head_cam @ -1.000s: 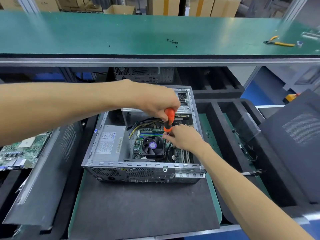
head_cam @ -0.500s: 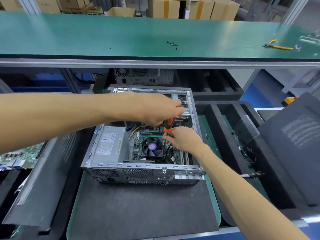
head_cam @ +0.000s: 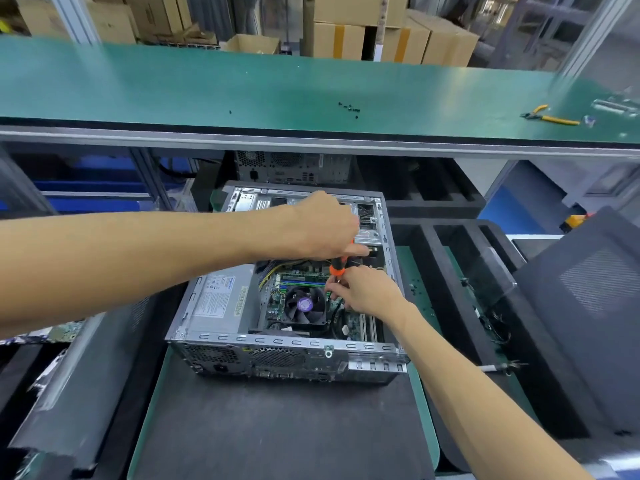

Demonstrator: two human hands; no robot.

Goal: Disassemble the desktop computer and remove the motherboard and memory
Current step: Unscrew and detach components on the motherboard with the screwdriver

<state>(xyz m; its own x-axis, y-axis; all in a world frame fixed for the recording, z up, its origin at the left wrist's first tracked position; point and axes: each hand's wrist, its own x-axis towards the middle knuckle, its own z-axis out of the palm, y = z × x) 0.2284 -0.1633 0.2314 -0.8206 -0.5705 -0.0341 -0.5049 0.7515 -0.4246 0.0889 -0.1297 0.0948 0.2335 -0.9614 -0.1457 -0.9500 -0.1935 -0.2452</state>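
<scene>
Open computer case [head_cam: 221, 344] lies centre, motherboard [head_cam: 277, 299] inside. Left hand [head_cam: 322, 226] grips orange screwdriver [head_cam: 337, 266] from above; right hand [head_cam: 367, 292] pinches its shaft beside the fan [head_cam: 304, 304].

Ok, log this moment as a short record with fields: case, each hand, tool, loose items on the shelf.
case: open desktop case lying on its side on a dark mat, fan and motherboard still inside
left hand: left hand grips the screwdriver's handle from above
right hand: right hand pinches the shaft low down
tool: orange-handled screwdriver, upright over the board
shelf: small black screws and yellow-handled pliers on the green shelf
</scene>
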